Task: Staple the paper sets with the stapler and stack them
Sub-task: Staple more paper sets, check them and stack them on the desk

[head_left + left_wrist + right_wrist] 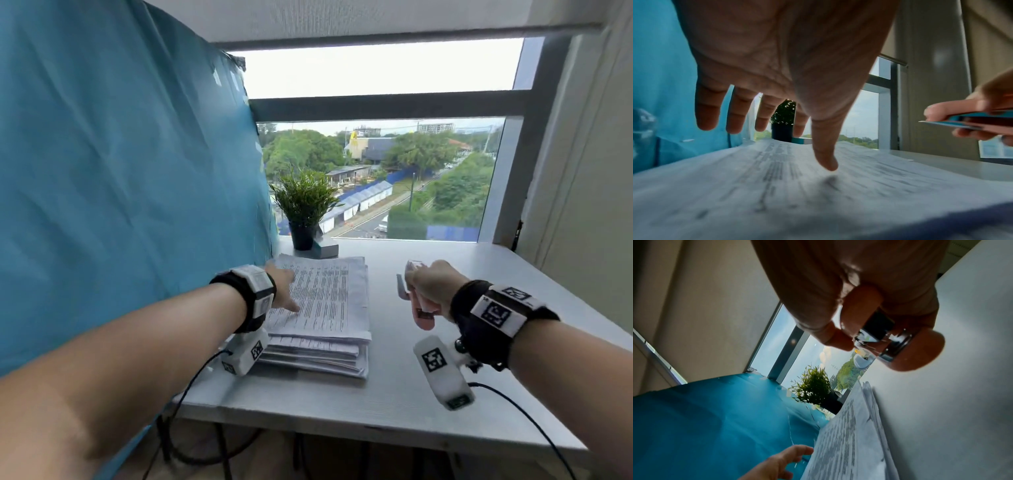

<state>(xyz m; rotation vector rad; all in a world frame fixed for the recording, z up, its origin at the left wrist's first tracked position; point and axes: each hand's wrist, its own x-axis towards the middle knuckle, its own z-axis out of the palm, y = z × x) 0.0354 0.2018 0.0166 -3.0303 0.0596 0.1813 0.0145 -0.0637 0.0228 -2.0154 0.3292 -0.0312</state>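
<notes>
Left hand (281, 287) spread flat over paper stack (329, 308) to take a set, right hand (432, 288) clamped on pink stapler (419, 310), ready above desk (394, 394)

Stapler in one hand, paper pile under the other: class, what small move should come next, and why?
Probably lower the left hand and pinch off the top paper set. Its fingers are spread just above the paper pile, gripping nothing, while the right hand holds the pink stapler above the table, away from any paper.
</notes>
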